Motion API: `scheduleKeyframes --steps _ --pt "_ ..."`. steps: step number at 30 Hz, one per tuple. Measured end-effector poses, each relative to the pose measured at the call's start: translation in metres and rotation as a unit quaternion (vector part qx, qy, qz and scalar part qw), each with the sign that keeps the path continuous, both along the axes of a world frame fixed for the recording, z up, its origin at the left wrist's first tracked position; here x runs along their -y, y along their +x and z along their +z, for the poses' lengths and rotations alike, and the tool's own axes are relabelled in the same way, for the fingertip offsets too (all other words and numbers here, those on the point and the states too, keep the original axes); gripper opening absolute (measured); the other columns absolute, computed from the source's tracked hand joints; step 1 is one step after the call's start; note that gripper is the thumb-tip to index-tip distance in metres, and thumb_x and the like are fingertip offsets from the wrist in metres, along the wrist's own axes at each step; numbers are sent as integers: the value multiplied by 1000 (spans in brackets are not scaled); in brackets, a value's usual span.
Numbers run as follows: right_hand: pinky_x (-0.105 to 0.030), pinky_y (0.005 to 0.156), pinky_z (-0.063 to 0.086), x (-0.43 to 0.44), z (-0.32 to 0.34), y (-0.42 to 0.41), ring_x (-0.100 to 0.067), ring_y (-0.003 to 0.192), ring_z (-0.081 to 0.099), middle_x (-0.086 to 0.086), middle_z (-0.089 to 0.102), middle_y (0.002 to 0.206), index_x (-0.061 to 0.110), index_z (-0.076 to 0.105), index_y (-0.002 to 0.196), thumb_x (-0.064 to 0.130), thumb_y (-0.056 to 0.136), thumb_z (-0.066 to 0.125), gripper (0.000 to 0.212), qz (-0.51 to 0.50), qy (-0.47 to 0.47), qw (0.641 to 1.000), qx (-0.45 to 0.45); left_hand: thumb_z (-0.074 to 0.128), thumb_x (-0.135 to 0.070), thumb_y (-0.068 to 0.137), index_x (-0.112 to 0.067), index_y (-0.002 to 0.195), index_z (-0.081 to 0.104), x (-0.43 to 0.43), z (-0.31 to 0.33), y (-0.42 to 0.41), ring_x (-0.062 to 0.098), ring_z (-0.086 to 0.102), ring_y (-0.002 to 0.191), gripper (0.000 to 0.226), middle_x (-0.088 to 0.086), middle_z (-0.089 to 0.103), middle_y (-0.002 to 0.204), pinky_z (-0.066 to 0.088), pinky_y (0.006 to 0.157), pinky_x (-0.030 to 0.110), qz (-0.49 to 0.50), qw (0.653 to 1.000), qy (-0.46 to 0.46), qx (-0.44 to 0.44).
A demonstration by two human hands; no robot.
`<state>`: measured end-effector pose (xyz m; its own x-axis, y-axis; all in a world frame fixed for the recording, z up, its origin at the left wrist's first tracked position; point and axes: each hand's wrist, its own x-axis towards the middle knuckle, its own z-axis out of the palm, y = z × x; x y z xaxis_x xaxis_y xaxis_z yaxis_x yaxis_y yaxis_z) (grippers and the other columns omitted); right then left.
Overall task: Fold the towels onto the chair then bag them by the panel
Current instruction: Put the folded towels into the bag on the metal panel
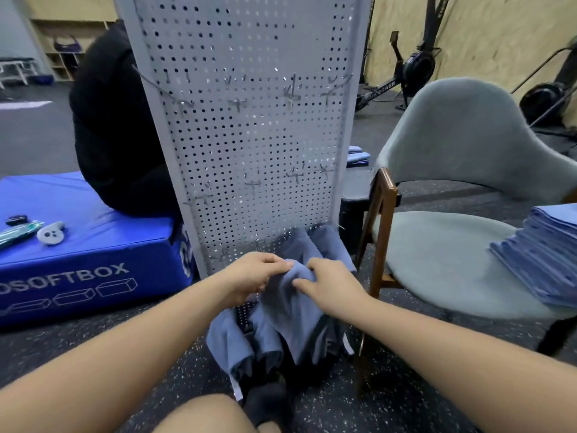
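A blue towel [292, 304] hangs bunched in front of the grey perforated panel [249, 135]. My left hand [249, 276] pinches its top edge and my right hand [331, 284] grips the cloth beside it. More loose blue towels [237, 345] spill from a dark bag [265, 376] on the floor at the panel's foot. A stack of folded blue towels [543, 254] lies on the seat of the grey-green chair [437, 264] to the right.
A blue soft box [78, 267] stands left of the panel with a controller [51, 233] and a tube on it. A person in black [115, 135] sits on the box. Gym machines stand behind the chair. My knee and a black sock are below.
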<state>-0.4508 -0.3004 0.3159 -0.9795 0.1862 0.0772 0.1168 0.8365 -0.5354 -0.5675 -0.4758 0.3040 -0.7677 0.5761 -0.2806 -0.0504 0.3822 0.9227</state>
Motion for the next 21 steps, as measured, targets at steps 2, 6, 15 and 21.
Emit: scheduleKeyframes --steps 2,6,15,21 --pt "-40 64 33 10 -2 -20 -24 84 54 6 54 73 21 49 79 44 99 67 36 -12 -2 1000 -6 83 -45 84 -24 86 81 4 4 -19 12 50 68 22 -4 66 75 39 68 31 18 999 9 -31" --pt "-40 71 42 27 -8 -62 -33 98 64 -7 68 92 18 54 88 45 98 67 31 -26 -3 999 -18 83 -44 89 -26 81 76 8 6 -58 14 57 79 21 -6 72 79 43 79 34 45 996 6 -80" --pt "-38 79 53 55 -19 -113 -38 108 70 -15 75 112 13 76 113 24 99 63 22 -22 -13 1000 14 76 -29 99 -17 102 80 16 -10 -116 19 65 90 14 6 80 100 53 80 35 26 975 -145 -168" --pt "-33 74 44 66 -26 -125 -39 108 70 -17 75 112 16 78 112 18 97 62 22 -47 -11 999 25 73 -28 93 -27 102 81 11 -12 -114 21 73 96 12 -3 80 100 59 83 35 20 915 -275 -294"
